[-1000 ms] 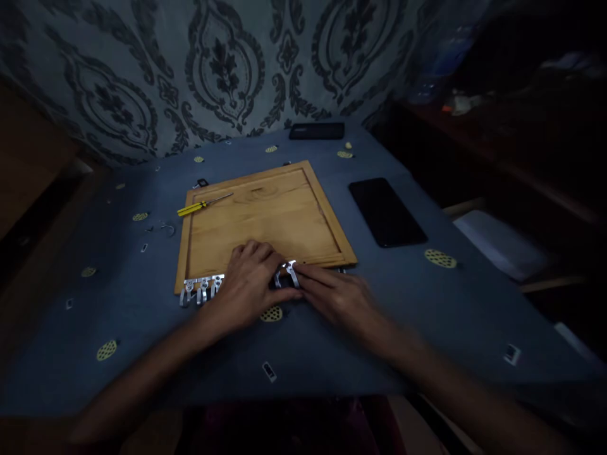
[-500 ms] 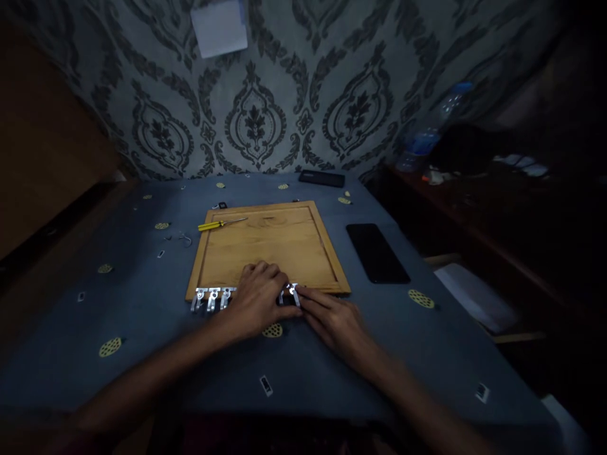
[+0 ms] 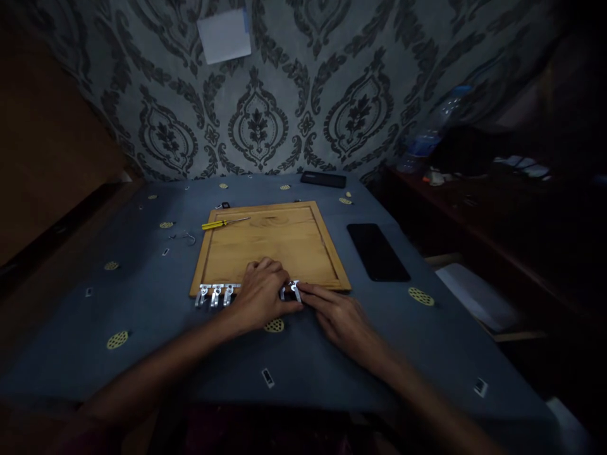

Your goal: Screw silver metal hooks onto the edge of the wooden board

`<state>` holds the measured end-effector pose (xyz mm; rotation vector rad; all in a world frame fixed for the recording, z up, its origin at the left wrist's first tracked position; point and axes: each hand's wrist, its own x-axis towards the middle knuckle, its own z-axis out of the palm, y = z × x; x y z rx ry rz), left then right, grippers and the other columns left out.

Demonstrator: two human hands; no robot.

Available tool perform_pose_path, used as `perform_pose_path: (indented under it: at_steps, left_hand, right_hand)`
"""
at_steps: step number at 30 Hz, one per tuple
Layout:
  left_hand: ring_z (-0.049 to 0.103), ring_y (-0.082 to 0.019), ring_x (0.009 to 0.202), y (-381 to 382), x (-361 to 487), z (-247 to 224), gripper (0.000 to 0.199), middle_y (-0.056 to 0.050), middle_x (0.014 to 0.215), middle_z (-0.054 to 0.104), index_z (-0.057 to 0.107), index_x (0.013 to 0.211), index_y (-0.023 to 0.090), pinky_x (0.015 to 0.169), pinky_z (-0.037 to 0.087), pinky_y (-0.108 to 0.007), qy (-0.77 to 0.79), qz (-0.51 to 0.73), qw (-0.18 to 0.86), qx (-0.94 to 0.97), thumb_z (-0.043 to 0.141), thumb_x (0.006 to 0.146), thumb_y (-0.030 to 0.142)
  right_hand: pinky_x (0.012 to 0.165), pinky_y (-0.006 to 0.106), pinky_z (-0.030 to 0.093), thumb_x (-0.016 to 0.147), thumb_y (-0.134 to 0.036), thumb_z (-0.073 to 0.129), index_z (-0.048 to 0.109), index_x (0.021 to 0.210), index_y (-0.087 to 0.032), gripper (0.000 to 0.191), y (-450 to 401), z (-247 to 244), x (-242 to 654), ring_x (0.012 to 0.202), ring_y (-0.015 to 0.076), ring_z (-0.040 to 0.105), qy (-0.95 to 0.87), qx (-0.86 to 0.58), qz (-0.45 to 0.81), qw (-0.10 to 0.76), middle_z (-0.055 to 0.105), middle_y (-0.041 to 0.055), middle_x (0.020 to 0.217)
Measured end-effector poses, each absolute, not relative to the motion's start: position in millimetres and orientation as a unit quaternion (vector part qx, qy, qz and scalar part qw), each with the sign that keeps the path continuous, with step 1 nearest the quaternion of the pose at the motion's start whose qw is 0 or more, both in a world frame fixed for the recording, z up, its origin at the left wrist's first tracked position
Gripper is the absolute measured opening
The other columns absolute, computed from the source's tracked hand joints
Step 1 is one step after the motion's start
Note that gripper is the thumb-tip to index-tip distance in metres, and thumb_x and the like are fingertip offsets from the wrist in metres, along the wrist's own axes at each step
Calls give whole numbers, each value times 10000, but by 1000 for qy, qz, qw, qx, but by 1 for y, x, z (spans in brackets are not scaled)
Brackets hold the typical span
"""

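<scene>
A silver metal hook rail (image 3: 216, 296) lies along the near edge of a framed wooden board (image 3: 265, 253). Its hooks point towards me, and the middle stretch is covered by my left hand (image 3: 262, 294). That hand is bent over the rail, thumb on the near side and fingers on the board side. At the rail's right end, my right hand (image 3: 339, 316) has its fingers together, their tips pressed on the last hook. What lies under the fingertips is too small and dark to make out. A yellow-handled screwdriver (image 3: 215, 224) rests across the board's far left corner.
Small curved metal pieces (image 3: 188, 238) lie on the blue patterned tablecloth (image 3: 156, 297), left of the board. A black phone (image 3: 377, 251) is to the right, another dark flat device (image 3: 323, 179) by the wall. A plastic bottle (image 3: 427, 136) stands on the right-hand shelf.
The camera view has shifted slightly. Both hands stay at the same places on the hook rail, with hardly any finger movement visible.
</scene>
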<state>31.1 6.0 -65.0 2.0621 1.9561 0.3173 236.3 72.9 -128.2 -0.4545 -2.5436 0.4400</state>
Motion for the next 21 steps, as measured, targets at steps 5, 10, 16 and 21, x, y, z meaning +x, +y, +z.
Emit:
perform_pose_path:
  at_steps: [5,10,16,21]
  left_hand:
    - [585,-308,1160,6,30,-64,370,-69,1065,710,722,950,179,967,417,-442,674,114,141,716,853,816,499]
    - [588,-311,1146,6,30,-62,358,-81,1075,706,721,978,177,963,424,-458,671,111,144,719,787,871,512]
    - [591,-308,1158,6,30,-62,363,-73,1071,707,724,1036,179,959,404,-446,670,107,144,720,771,886,506]
    - [588,-301,1168,7,29,-64,363,-71,1066,705,722,1025,178,976,391,-444,670,106,145,721,804,864,493]
  right_hand:
    - [1003,396,638,899,-22,487,756,1279,-234,512,78,-121,233,1148,218,760,-912,-166,240,288,773,81,1288]
    - [825,345,631,955,-139,565,801,1112,-235,299,87,-107,216,914,204,768,-890,-210,293,279,803,59,975]
    - [746,327,567,930,-228,660,813,960,-230,157,100,-105,200,825,201,735,-869,-257,331,263,779,45,883]
    - [772,317,560,921,-223,674,811,923,-234,137,103,-108,197,835,193,737,-865,-257,344,260,788,39,880]
